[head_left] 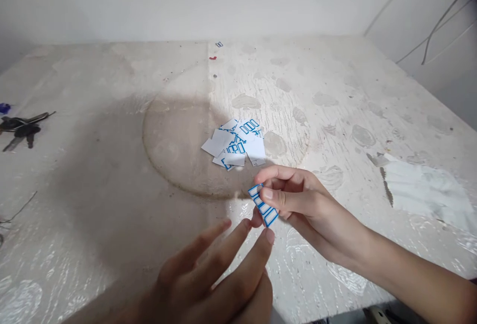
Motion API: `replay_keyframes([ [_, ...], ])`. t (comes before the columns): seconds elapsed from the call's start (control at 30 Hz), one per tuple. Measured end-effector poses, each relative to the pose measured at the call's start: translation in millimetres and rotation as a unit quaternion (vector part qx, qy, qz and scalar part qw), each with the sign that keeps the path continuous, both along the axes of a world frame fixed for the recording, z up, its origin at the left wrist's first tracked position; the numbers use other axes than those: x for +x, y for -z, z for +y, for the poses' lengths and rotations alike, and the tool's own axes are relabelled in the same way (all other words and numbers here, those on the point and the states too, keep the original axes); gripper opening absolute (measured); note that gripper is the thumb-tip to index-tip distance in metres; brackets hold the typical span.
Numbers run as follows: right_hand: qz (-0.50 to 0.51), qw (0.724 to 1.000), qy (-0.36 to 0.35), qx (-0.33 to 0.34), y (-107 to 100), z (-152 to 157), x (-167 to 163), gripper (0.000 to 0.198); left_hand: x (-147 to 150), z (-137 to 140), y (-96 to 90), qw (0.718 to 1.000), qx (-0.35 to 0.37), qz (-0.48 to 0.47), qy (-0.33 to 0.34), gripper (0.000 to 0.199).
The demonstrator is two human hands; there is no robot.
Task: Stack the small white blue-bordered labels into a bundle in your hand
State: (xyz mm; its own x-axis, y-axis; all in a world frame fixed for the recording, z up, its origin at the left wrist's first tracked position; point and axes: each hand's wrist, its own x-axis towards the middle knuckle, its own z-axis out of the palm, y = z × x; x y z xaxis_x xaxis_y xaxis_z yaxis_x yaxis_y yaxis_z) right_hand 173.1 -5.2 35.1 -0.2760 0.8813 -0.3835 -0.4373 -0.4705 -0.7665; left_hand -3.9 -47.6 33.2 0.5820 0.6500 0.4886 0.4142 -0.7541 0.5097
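Observation:
Between the thumb and fingers of my right hand (298, 195) is a small white paper piece (265, 208) printed with a row of blue-outlined boxes, tilted over the table. My left hand (219, 269) is just below and left of it, fingers stretched out and apart; the index fingertip is close to the piece's lower edge, and I cannot tell if it touches. Beyond both hands lies a loose pile of similar paper pieces (234, 144), some showing blue boxes, others their plain white side.
The pile lies within a large brownish ring stain on the pale covered table (112, 190). Keys (24, 129) rest at the far left. A crumpled white cloth or paper (428, 192) lies at the right. Tiny scraps sit near the back wall, and cables (434, 36) hang at upper right.

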Motion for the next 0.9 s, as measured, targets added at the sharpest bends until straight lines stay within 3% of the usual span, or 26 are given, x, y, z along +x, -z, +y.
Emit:
replay_keyframes([
  [0.1, 0.024, 0.999, -0.002, -0.021, -1.2, 0.6, 1.2, 0.010, -8.4, 6.8, 4.5, 0.994, 0.069, 0.064, 0.047, 0.031],
  [0.2, 0.048, 0.998, -0.003, -0.042, -0.9, 1.8, 1.8, 0.013, -10.8, 8.5, 5.8, 0.993, 0.077, 0.077, 0.040, 0.031],
  [0.63, 0.137, 0.989, -0.022, -0.050, -0.7, 0.7, 1.8, 0.013, -3.4, 9.0, 5.1, 0.988, 0.143, 0.054, -0.008, 0.015],
  [0.9, 0.146, 0.988, -0.021, -0.044, -1.0, -0.2, 1.4, 0.015, -3.5, 10.8, 4.5, 0.988, 0.150, 0.033, 0.008, 0.013],
])
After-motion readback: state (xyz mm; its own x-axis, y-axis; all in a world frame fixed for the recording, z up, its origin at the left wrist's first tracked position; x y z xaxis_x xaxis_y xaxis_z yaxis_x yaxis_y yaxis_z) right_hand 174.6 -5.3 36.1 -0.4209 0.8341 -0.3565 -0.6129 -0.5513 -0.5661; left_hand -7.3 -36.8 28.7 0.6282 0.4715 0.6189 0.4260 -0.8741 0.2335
